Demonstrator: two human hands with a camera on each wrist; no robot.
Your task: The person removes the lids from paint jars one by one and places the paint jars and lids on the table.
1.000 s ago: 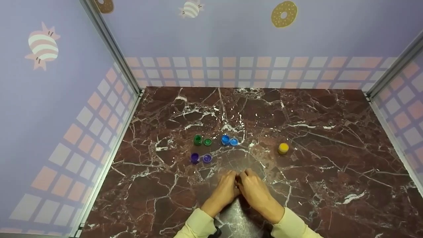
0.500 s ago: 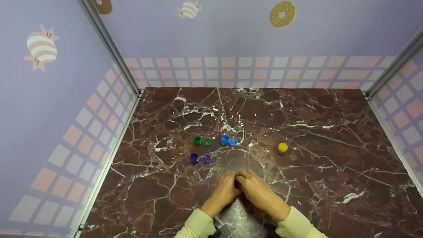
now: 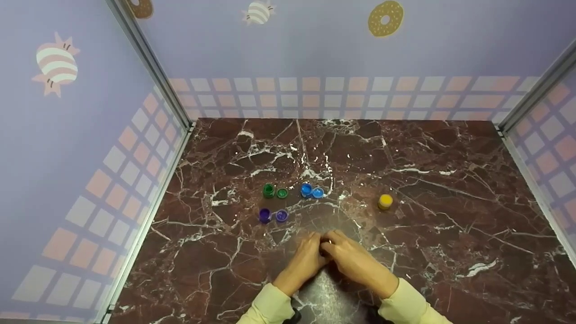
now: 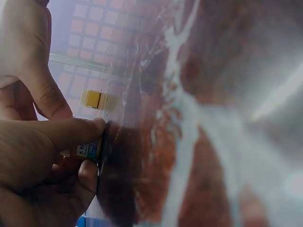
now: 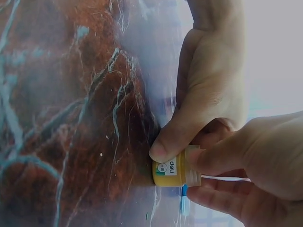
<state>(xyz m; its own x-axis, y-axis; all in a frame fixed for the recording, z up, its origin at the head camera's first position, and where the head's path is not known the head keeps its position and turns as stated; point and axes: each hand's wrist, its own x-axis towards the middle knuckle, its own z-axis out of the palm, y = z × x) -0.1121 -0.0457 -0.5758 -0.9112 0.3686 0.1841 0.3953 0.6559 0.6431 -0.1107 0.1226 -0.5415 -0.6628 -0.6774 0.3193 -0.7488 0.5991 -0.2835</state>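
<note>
A small paint jar [image 5: 167, 172] with ochre-yellow paint and a "deli" label is held between both hands near the table's front. My left hand [image 3: 307, 255] grips the jar body with thumb and fingers, the jar's base against or just above the tabletop. My right hand [image 3: 348, 255] pinches the jar's pale translucent lid [image 5: 192, 178] between thumb and fingers. From the head view the jar is mostly hidden by the fingers. In the left wrist view, part of its label shows below the left thumb [image 4: 87, 128].
Open green [image 3: 268, 191], purple [image 3: 264, 216] and blue [image 3: 306, 190] paint jars stand ahead, each beside its lid. A capped yellow jar [image 3: 385, 201] stands to the right. Patterned panels [image 3: 342, 49] enclose the dark marbled table [image 3: 432, 252].
My right wrist has swung slightly outward to the right, its fingers shifting at the lid. The left hand and the jars on the table have stayed in place.
</note>
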